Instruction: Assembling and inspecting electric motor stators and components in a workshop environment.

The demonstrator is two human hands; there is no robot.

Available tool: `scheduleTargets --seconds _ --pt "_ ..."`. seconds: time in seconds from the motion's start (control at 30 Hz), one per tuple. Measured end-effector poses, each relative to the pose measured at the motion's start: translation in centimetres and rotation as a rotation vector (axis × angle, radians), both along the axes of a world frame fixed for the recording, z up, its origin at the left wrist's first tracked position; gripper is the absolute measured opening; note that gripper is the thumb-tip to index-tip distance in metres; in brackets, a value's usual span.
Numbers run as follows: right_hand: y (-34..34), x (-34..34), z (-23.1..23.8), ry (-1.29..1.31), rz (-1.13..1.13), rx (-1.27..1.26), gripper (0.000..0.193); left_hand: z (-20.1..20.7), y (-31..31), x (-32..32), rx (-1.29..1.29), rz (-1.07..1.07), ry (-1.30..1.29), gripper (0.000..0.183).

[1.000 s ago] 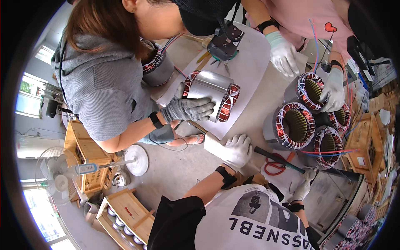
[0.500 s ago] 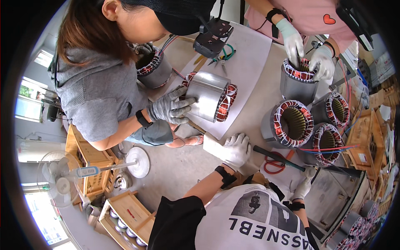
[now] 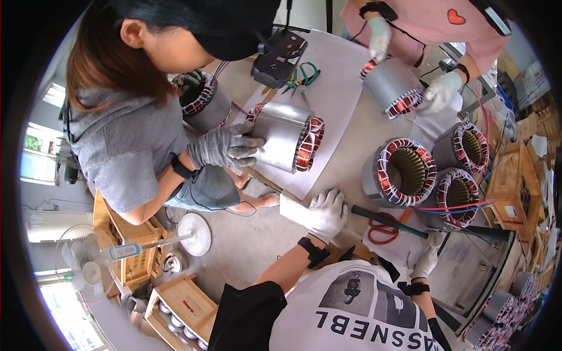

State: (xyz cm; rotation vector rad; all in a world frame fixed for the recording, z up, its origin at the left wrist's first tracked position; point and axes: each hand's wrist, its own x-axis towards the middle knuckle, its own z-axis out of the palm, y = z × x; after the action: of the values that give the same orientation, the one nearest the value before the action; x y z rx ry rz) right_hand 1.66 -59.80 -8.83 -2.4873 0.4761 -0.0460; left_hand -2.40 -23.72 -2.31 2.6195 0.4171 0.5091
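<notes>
A pale worktable [image 3: 374, 128] fills the middle, partly covered by a white sheet [image 3: 336, 88]; grey floor lies below it, with a white pedestal fan [image 3: 88, 266] and wooden crates [image 3: 175, 307] at about 8 o'clock.

Six motor stators with copper windings show on the table — one lying on its side at centre [image 3: 287, 137], one at 11 o'clock, one at 1 o'clock under a co-worker's gloved hands, three clustered at 3 o'clock [image 3: 404, 172]. Red-handled scissors [image 3: 383, 231] lie near the edge.

The left hand [image 3: 325, 213], gloved, is closed around a white wrapped mallet head [image 3: 293, 205] just below the centre stator. The right hand [image 3: 430, 257] grips a dark rod [image 3: 389, 221], fingers curled.
</notes>
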Motion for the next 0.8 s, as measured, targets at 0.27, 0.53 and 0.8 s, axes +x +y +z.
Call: scheduleTargets --seconds 0.27,0.53,0.8 --pt "0.3 -0.4 0.1 0.021 -0.059 0.04 0.06 -0.5 -0.1 0.4 0.024 0.007 0.005 0.023" --pt "0.1 -0.9 0.0 -0.037 -0.019 0.069 0.057 -0.8 -0.1 0.6 0.034 -0.003 0.017 0.025" --pt "0.8 -0.8 0.5 -0.052 -0.028 0.143 0.057 -0.5 0.2 0.8 0.027 -0.016 0.052 0.025"
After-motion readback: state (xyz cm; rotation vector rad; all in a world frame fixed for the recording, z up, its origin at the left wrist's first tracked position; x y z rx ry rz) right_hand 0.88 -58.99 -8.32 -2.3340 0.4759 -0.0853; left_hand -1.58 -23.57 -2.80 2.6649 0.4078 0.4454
